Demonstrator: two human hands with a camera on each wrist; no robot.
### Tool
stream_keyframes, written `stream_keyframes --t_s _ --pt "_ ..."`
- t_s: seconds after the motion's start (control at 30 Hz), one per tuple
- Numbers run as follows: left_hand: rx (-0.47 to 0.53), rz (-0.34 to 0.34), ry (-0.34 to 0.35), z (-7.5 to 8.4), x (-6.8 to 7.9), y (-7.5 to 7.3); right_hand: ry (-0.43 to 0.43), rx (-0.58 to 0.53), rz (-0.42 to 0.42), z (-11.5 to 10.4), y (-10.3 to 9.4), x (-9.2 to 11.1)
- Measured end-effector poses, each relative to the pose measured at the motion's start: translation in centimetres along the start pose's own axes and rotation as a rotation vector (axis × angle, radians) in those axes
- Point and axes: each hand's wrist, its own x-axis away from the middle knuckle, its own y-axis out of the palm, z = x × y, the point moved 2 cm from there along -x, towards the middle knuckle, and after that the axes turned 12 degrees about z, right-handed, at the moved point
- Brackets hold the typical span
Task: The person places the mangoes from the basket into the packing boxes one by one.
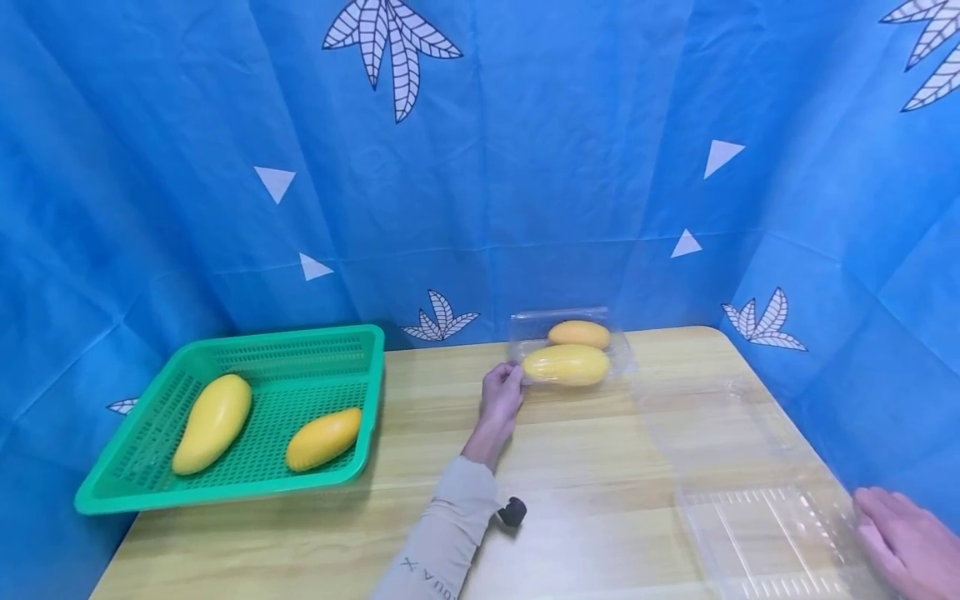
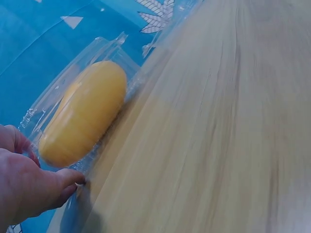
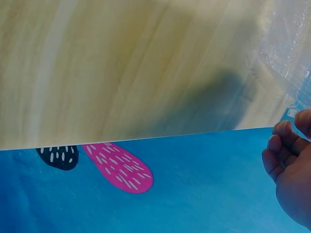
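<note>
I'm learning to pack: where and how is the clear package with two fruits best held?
I'd probably pinch the clear package by its left end, coming from the left, as the left hand does: thin plastic juts past the rounded fruits there.

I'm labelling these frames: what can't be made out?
Head view: near side of small orange oval fruit, hidden by larger yellow oval fruit.
Head view: part of right hand, cut off by right edge.
Right wrist view: part of clear plastic container, cut off by right edge.
</note>
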Motion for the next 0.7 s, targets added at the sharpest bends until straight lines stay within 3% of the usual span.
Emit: stream_keyframes --t_s 0.2,0.5,0.7 --pt "-0.028 0.017 0.007 -0.6 0.4 2.0 0.036 0.031 -0.045 -0.2 -0.2 0.3" --pt "-0.168 0.023 0.04 -1.3 1.3 5.2 0.031 0.024 -0.024 -1.1 -0.2 0.1" --pt "-0.277 0.069 0.041 -2.2 1.9 7.4 0.083 0.04 -0.085 -1.8 0.1 0.2"
